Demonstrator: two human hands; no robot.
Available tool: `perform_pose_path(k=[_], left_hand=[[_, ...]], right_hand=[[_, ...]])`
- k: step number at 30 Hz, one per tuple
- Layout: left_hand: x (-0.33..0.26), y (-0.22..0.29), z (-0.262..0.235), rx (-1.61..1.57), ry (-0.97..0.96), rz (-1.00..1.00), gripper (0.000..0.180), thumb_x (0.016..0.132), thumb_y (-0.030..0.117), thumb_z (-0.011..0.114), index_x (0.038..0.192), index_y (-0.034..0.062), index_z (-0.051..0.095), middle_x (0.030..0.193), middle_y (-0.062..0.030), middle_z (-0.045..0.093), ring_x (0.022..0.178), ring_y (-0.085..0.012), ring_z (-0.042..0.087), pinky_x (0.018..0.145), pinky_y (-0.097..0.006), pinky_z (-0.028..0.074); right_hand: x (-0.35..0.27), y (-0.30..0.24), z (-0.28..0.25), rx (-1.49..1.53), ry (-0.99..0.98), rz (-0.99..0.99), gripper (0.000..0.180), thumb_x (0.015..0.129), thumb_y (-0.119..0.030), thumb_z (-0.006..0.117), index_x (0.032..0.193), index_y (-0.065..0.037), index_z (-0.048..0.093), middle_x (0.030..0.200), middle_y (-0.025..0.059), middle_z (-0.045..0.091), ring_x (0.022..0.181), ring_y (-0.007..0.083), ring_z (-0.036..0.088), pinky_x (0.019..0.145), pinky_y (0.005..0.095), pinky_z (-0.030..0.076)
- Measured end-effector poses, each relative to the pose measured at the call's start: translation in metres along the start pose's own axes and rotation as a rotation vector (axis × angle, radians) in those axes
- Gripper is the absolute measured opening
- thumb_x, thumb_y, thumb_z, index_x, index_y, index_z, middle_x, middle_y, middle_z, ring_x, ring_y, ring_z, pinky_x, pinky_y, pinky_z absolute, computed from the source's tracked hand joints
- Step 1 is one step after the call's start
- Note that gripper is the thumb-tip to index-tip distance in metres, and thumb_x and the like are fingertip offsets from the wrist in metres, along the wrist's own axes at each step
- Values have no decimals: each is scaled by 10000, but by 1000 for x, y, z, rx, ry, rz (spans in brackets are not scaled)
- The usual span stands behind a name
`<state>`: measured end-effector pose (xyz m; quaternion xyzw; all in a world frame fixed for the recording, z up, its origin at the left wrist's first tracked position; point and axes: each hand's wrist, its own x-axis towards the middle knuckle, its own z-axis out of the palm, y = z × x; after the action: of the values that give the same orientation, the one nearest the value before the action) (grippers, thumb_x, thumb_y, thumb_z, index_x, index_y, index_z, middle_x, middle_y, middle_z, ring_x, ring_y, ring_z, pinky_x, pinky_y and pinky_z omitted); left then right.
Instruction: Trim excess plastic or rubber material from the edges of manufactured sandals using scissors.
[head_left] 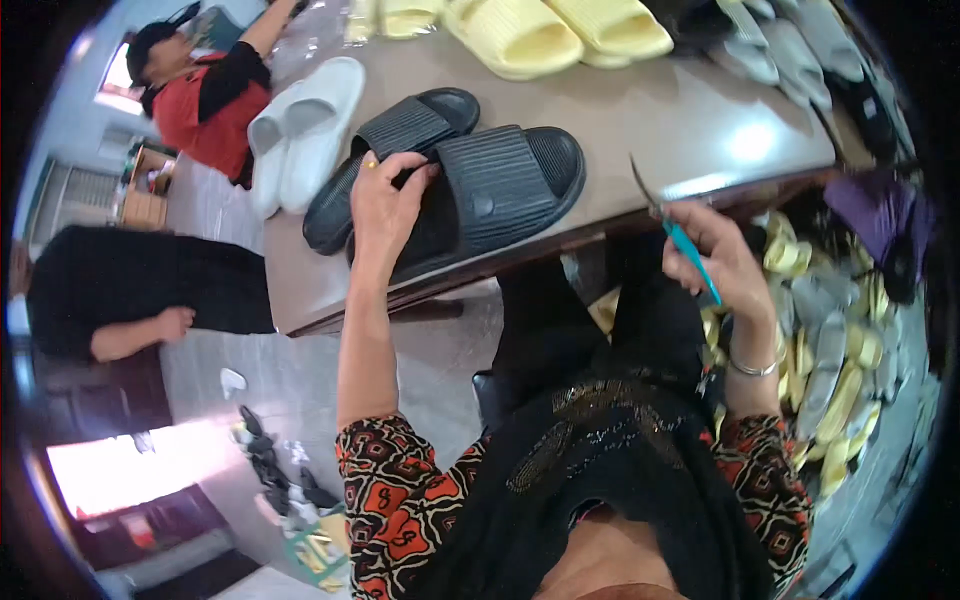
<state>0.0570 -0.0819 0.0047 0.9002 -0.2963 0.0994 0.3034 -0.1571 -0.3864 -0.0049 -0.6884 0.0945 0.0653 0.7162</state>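
Workshop floor of pale concrete shows below a brown surface point(700, 120) that fills the upper middle of the view, seen from above by the person working at it.

Nearest, patterned orange-and-black sleeves lead up to both hands. The right hand point(725, 260) is off the surface's near edge, its fingers closed around a teal-handled pair of scissors point(675, 230), blades pointing up and away. A metal bangle sits on that wrist. Beside it, on the floor to the right, lies a heap of yellow and grey slippers point(830, 370).

Farther in, the left hand point(385, 205) rests on a black slipper point(480, 195) near the surface's front edge, fingers curled over the strap's left side, pinching it. A second black slipper point(395, 150) lies touching it, just behind and to the left.

Judging from this, trimming would go best with the left hand holding the strap steady and taut, and the blades brought in low along the edge, well clear of the fingers.

Beyond are a white pair of slippers point(310, 125), then yellow slippers point(555, 30) and grey ones at the far edge. Two other people stand at left, one in red, one in black.
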Motion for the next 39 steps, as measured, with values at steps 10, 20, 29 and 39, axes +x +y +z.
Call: perform_pose_path(k=[10, 20, 29, 39], left_hand=[[-12, 15, 12, -167, -105, 0, 135, 750, -38, 617, 871, 23, 623, 865, -79, 594, 819, -196, 571, 816, -303, 422], [-21, -3, 9, -230, -104, 10, 141, 749, -36, 623, 885, 1, 607, 924, -78, 567, 908, -204, 551, 852, -283, 401], [-20, 7, 14, -148, -38, 139, 223, 731, -43, 634, 947, 7, 649, 1013, -107, 594, 977, -243, 563, 899, -310, 400], [-44, 25, 6, -1, 256, 388, 265, 639, -105, 630, 873, -2, 700, 995, -179, 638, 924, -313, 608, 885, -358, 433]], right_hand=[[-1, 37, -9, -698, 438, -341, 501, 719, -117, 752, 1174, -83, 544, 772, 31, 582, 640, 106, 525, 581, 266, 466], [-20, 52, 12, -451, 196, -157, 547, 682, -190, 792, 1165, -89, 557, 858, 66, 614, 710, 104, 562, 624, 270, 485], [-1, 61, 33, -367, 245, -268, 509, 712, -214, 788, 1138, -39, 571, 877, 85, 630, 768, 95, 584, 674, 281, 503], [0, 47, 21, -121, 248, -209, 395, 765, -106, 754, 1116, -37, 585, 754, -59, 556, 690, 24, 504, 614, 180, 435]])
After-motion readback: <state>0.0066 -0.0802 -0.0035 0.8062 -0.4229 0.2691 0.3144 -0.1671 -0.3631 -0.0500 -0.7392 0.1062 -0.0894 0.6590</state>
